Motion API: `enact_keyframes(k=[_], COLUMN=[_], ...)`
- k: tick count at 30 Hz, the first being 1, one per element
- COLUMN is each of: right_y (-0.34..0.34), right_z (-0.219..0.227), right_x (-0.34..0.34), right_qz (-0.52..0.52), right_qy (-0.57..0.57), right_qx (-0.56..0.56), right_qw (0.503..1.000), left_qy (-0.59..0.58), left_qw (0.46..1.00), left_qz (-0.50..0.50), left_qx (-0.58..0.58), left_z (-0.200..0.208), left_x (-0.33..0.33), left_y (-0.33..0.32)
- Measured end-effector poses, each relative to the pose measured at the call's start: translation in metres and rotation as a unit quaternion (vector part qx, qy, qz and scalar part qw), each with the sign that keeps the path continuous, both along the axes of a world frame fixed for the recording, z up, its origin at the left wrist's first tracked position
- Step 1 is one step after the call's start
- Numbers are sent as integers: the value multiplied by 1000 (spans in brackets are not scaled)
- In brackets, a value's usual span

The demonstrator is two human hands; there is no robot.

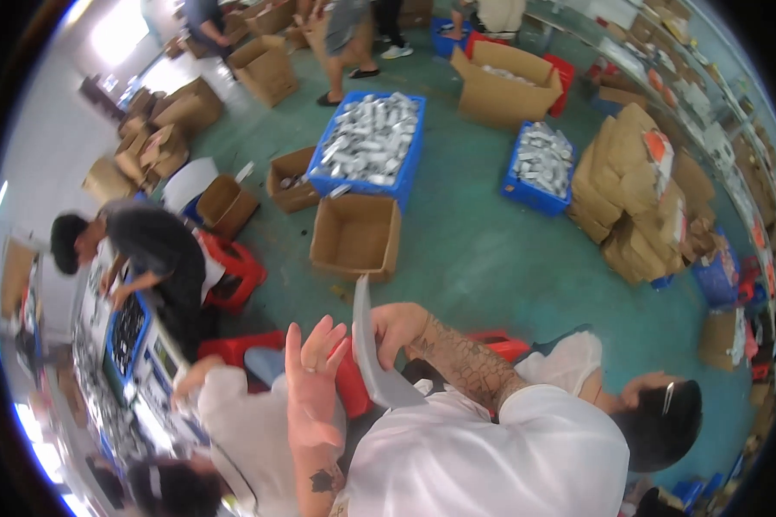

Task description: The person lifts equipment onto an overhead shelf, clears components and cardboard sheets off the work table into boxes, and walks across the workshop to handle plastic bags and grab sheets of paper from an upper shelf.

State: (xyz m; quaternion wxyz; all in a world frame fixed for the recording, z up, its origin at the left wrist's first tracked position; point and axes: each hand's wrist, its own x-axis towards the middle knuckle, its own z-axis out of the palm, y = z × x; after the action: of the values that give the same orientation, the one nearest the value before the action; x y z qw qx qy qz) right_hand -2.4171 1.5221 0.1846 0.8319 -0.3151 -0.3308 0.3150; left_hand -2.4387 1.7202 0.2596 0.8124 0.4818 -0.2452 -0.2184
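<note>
My right hand (pixel 394 332), at the end of a tattooed forearm, grips a thin, pale grey curved panel (pixel 372 362) by its upper part. The panel stands on edge in front of my white shirt, its lower end angled toward me. Just left of it, my left hand (pixel 315 370) is raised with the fingers spread and holds nothing; a ring shows on one finger. A small gap appears between these fingers and the panel. What kind of product the panel belongs to does not show.
Ahead stands an open cardboard box (pixel 355 237), behind it a blue crate (pixel 369 142) heaped with silvery-white pieces. A smaller blue crate (pixel 539 168) is farther right, near stacked brown sacks (pixel 634 181). Co-workers sit close on both sides; a person in dark clothes (pixel 151 250) works at a left-hand table.
</note>
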Motion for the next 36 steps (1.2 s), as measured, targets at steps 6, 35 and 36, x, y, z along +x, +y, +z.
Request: enact_keyframes(k=[6,35,36], right_y=[-142,-507,-544], right_z=[13,-342,-343], right_x=[36,-45,-21], right_qz=[-305,-332,-355], right_qy=[54,725,685], right_qx=[-33,-526,-562], right_qw=[950,295,297], left_qy=[111,-160,-311], left_qw=[992,697,657], left_qz=[-62,-306,-320], left_qx=[1,628,608], left_z=[-22,-379,-441], left_x=[115,523,569], left_y=[-137,-741,-714])
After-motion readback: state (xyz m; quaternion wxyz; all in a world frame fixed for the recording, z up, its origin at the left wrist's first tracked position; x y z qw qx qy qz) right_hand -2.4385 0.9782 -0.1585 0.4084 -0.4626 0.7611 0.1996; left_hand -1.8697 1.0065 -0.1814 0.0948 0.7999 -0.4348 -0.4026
